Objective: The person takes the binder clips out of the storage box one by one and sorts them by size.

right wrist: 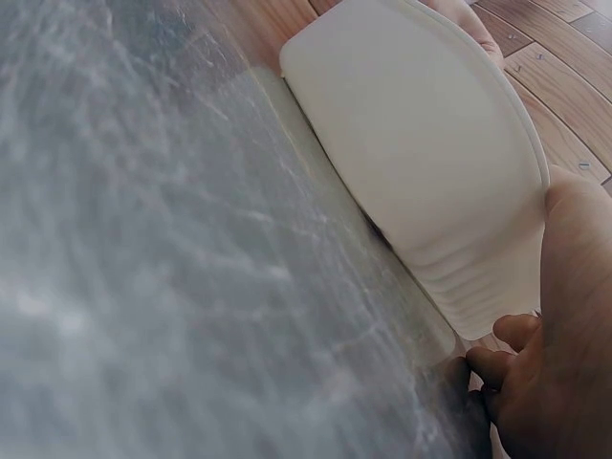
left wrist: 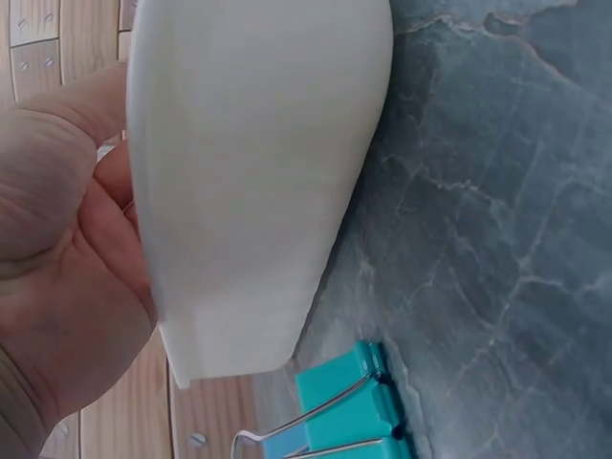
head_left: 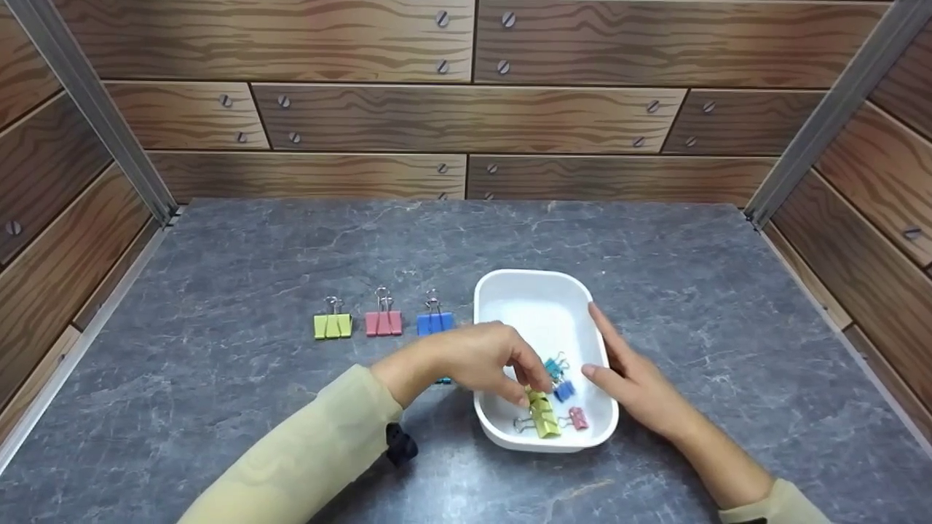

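My left hand [head_left: 484,364] reaches over the left rim of a white plastic tray [head_left: 535,291]. Its thumb and fingertips pinch a yellow binder clip [head_left: 537,398] low inside. Right below that lies another yellow binder clip [head_left: 547,425]. Beside them are a teal clip [head_left: 554,367], a slightly blurred blue clip [head_left: 564,391] and a small pink clip [head_left: 577,418]. My right hand [head_left: 641,389] grips the tray's right side, thumb over the rim and fingers along the outer wall. The left wrist view shows the left palm [left wrist: 67,220] beyond the tray wall [left wrist: 258,172], which hides the fingertips.
Left of the tray, a yellow clip [head_left: 333,326], a pink clip [head_left: 384,323] and a blue clip [head_left: 432,323] stand in a row on the grey marbled table [head_left: 277,262]. A teal clip [left wrist: 349,392] sits close by the tray, mostly hidden by the left arm in the head view.
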A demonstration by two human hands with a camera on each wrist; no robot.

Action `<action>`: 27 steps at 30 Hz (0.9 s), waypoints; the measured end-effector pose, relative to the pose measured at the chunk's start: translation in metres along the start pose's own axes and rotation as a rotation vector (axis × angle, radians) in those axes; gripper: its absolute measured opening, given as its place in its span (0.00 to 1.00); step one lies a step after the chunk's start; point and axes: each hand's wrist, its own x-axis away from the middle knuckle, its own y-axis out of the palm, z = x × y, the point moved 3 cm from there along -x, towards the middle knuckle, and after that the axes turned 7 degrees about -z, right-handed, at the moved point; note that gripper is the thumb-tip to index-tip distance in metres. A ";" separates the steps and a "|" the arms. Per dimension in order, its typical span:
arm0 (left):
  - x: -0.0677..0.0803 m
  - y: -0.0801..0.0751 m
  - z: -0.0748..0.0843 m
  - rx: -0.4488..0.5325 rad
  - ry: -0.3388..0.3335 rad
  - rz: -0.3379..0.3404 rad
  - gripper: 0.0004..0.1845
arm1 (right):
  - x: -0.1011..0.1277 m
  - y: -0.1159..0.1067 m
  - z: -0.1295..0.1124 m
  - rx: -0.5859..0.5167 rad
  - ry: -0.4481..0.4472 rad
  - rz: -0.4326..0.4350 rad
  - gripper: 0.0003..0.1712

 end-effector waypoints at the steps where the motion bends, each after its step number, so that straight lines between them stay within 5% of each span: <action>1: -0.001 0.001 0.000 -0.022 -0.008 -0.002 0.15 | 0.000 0.000 0.000 0.001 -0.001 0.001 0.49; 27: -0.012 0.015 0.002 -0.281 -0.110 -0.056 0.11 | 0.000 0.001 0.001 0.020 0.002 0.005 0.48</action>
